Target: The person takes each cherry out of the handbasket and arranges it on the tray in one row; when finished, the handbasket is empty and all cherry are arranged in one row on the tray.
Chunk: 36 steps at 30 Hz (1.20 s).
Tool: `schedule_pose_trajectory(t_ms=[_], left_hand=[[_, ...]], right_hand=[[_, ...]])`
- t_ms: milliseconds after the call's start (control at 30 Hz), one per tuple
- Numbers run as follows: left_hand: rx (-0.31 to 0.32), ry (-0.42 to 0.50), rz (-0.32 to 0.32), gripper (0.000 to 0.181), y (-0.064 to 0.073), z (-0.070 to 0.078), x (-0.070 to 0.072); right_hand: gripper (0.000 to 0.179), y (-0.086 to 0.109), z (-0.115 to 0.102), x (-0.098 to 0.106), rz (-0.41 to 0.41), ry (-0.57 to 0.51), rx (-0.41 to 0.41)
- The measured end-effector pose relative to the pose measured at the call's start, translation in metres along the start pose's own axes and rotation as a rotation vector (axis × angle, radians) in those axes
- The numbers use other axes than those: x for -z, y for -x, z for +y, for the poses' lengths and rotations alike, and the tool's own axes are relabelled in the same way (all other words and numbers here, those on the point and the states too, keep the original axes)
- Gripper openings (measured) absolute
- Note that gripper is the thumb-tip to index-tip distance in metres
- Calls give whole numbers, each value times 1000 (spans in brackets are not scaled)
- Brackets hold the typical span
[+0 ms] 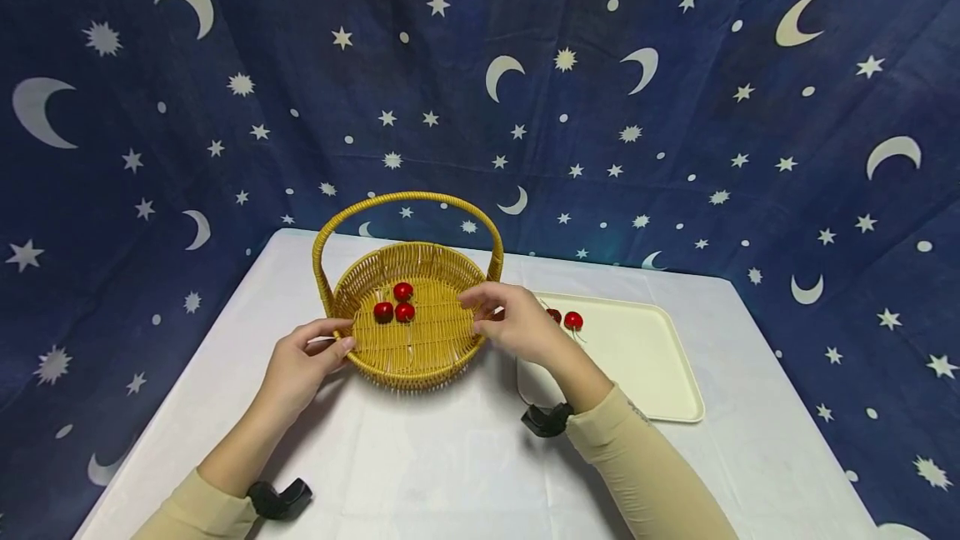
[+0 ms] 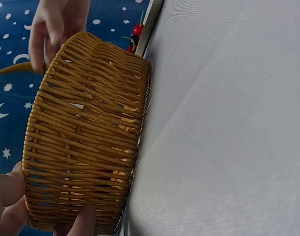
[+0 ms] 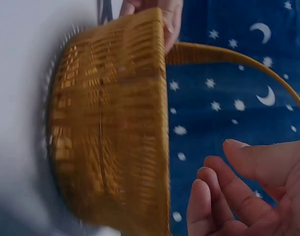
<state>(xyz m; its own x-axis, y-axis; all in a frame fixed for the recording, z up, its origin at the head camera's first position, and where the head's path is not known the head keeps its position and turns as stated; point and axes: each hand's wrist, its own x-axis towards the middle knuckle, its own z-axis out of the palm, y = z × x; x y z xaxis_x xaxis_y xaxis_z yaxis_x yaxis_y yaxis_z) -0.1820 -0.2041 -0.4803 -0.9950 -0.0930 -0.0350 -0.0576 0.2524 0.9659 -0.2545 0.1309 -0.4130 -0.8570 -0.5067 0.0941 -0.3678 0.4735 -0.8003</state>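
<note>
A round yellow wicker basket (image 1: 408, 373) with a tall arched handle (image 1: 405, 197) stands on the table. Three red cherries (image 1: 403, 312) lie together on its woven floor, left of the middle. My left hand (image 1: 296, 363) grips the basket's left rim; in the left wrist view its fingertips (image 2: 85, 223) press on the woven side. Over the right rim, beside the handle's foot, hovers my right hand (image 1: 517, 323). Its fingers (image 3: 223, 196) are loosely bent, with nothing between them and the thumb in the right wrist view.
A cream rectangular tray (image 1: 637, 365) lies right of the basket, partly behind my right forearm. Stemmed cherries (image 1: 573, 321) sit near its left end. A white cloth (image 1: 420, 473) covers the table, and a blue moon-and-star curtain (image 1: 450, 40) hangs behind it.
</note>
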Motion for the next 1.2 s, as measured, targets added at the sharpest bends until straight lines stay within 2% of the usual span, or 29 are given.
schedule_pose_trajectory(t_ms=[167, 300, 400, 533, 700, 800, 933, 1000, 1200], left_hand=[[-5, -13, 4, 44, 0, 0, 0], [0, -17, 5, 44, 0, 0, 0], [-10, -23, 1, 44, -1, 1, -1], [-5, -36, 10, 44, 0, -1, -1], [3, -30, 8, 44, 1, -2, -1], [-3, -22, 5, 45, 2, -3, 0], [-12, -19, 8, 46, 2, -3, 1], [-14, -22, 7, 46, 2, -3, 0], [-18, -19, 1, 45, 2, -3, -1]], right_hand=[[40, -37, -4, -31, -68, 54, -16], [41, -64, -3, -50, -97, 122, -59], [44, -78, -1, -58, -94, 171, -113], [55, -92, 3, -68, -135, 177, -185], [65, -100, 8, -76, -214, 235, -206], [55, -101, 8, -79, -251, 262, -208], [30, -100, 7, -83, -242, 254, -220], [23, -99, 6, -84, -231, 264, -217], [28, -95, 6, -86, -227, 329, -177]])
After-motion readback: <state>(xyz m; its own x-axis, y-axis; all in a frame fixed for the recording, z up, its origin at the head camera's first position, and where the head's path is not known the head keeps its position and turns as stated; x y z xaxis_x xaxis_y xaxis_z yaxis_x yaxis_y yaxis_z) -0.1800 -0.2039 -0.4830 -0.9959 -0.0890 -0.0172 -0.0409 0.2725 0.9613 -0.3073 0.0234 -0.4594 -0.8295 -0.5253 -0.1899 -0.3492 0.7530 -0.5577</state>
